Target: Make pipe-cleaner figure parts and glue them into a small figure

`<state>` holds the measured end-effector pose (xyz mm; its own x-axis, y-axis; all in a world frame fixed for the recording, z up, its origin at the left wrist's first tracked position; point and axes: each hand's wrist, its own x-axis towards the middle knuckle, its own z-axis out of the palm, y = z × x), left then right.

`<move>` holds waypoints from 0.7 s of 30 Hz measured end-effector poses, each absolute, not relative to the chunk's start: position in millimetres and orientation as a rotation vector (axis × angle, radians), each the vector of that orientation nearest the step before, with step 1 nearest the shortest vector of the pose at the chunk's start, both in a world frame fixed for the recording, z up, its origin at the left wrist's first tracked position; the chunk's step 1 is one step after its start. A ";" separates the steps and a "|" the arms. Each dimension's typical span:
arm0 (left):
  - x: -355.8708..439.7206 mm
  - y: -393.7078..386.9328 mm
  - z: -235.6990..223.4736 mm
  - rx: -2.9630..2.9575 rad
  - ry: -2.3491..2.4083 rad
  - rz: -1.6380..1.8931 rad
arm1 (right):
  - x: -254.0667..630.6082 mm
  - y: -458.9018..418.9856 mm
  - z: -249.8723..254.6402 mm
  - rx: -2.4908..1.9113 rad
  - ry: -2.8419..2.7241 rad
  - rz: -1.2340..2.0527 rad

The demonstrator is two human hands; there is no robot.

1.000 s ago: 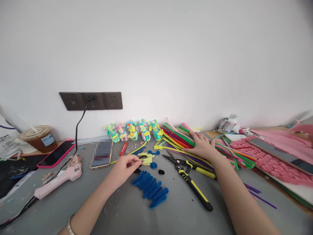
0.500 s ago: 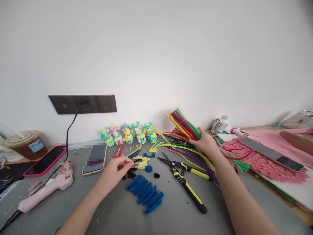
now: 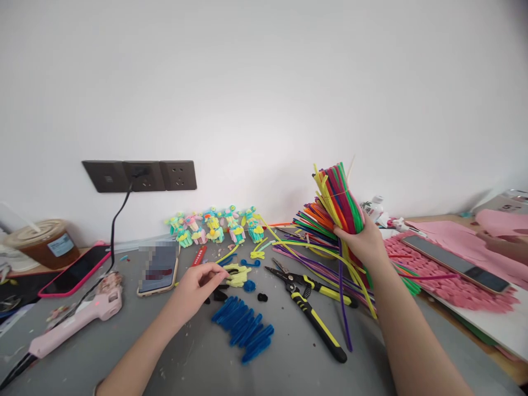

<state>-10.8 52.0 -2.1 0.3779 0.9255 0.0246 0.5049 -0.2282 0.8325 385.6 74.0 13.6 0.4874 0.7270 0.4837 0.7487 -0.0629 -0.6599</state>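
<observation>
Figures [image 3: 213, 221] look finished; blue zigzag [image 3: 242, 329], yellow piece [image 3: 239, 278] apparently unjoined. Right hand [image 3: 365, 242] grasping stems [image 3: 345, 201]; left hand [image 3: 200, 280] near yellow piece, grip unclear.

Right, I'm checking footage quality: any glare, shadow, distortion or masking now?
Head view: the wall glows softly, without harsh glare; head view: faint shadow left of the pipe-cleaner bundle; head view: the cup looks stretched near the left edge; head view: pixelation masks part of the gold-edged phone.
</observation>
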 end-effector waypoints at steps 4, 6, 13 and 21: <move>25.9 67.7 26.0 2.122 1.252 0.694 | 384.5 75.2 14.1 -1.801 -1.251 -0.034; 57.6 85.7 44.6 2.375 1.282 0.681 | 384.0 76.1 13.4 -1.803 -1.260 -0.040; 175.2 166.9 49.9 3.009 1.373 0.285 | 389.2 77.0 12.6 -1.734 -1.210 0.007; 216.3 197.3 -6.2 2.902 1.552 0.047 | 401.4 71.6 17.9 -1.631 -1.022 0.019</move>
<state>216.3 197.3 -6.2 0.5575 0.8247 0.0955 0.8289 -0.5467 -0.1184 401.4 71.6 17.9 0.6200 0.6152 0.4870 0.5968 0.0331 -0.8017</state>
